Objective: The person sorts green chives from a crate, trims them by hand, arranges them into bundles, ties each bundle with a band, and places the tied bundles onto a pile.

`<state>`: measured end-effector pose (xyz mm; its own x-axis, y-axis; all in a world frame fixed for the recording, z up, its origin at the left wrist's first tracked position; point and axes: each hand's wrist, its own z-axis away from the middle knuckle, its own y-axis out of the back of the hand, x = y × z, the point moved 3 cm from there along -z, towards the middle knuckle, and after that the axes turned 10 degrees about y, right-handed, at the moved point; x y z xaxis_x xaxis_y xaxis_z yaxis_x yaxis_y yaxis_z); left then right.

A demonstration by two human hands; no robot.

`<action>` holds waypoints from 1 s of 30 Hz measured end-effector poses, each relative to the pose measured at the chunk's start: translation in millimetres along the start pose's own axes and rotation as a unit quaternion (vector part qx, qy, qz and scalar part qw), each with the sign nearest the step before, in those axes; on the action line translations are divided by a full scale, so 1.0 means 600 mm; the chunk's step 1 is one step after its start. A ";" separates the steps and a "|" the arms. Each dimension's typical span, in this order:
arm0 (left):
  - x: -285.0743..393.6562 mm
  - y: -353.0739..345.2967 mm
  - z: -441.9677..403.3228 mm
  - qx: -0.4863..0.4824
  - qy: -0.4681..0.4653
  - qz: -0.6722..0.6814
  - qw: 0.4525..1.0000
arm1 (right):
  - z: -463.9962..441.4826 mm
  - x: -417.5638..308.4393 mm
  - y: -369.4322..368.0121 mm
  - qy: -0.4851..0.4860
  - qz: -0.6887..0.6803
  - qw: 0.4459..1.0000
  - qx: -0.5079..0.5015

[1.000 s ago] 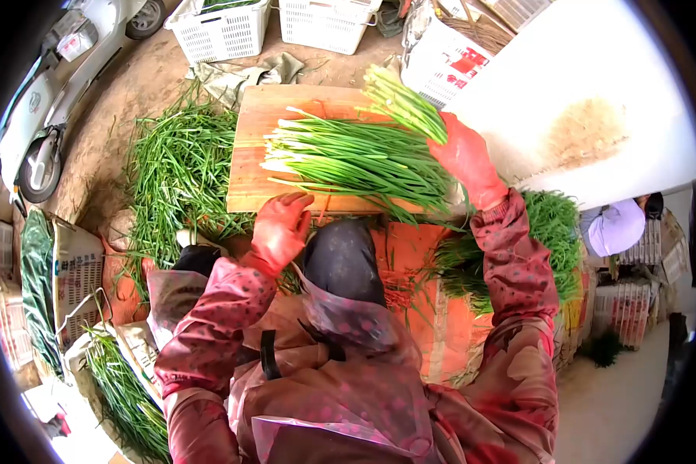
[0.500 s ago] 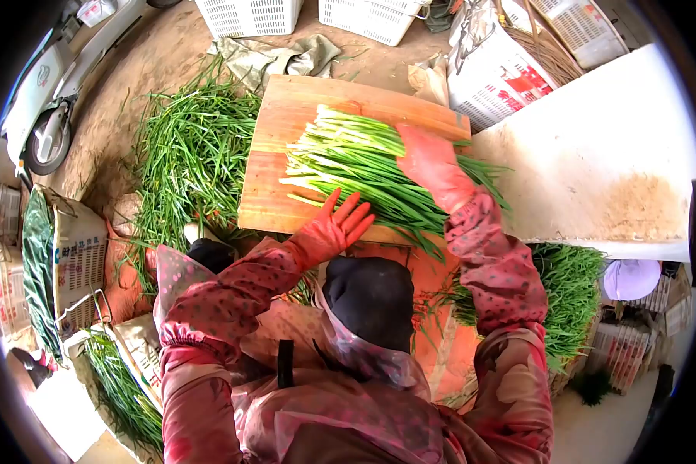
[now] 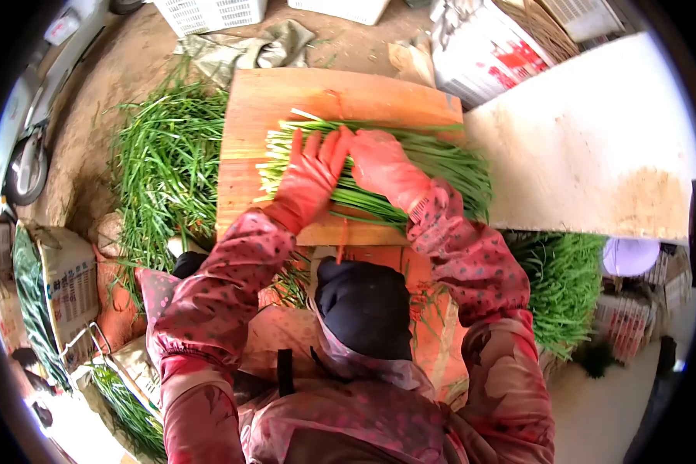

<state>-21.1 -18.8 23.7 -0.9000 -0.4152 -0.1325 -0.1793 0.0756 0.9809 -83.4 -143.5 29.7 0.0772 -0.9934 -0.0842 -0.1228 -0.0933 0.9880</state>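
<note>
A bundle of long green chives lies across a wooden board, pale stalk ends to the left. My left hand, in a red rubber glove, rests on the bundle near those ends with its fingers stretched out. Close beside it, my right hand, gloved alike, is closed over the middle of the bundle, its fingertips partly hidden. What looks like a thin red string shows on the board in front of the bundle and behind it.
A heap of loose chives lies left of the board; more greens are at the right. A white slab adjoins the board's right side. White crates and a cloth are behind. A parked scooter stands far left.
My left hand has moved up and onto the chives, its fingers now over the stalks. My right hand has shifted left along the bundle, which lies more compact. The view has moved slightly.
</note>
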 end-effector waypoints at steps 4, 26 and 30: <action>-0.002 -0.007 -0.007 -0.007 -0.015 0.054 0.998 | 0.049 0.046 0.076 -0.015 -0.222 0.961 0.161; 0.008 -0.001 -0.014 -0.071 0.014 0.059 0.996 | 0.272 0.019 0.079 -0.359 -0.183 0.868 0.290; 0.009 0.002 -0.013 -0.076 0.018 0.063 0.995 | 0.207 0.029 0.060 -0.241 0.007 0.940 0.241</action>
<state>-23.2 -28.0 25.5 -0.8960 -0.4441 -0.0048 -0.0019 -0.0071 1.0000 -209.3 -172.4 47.7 -0.3707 -0.8988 -0.2341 -0.5630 0.0170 0.8263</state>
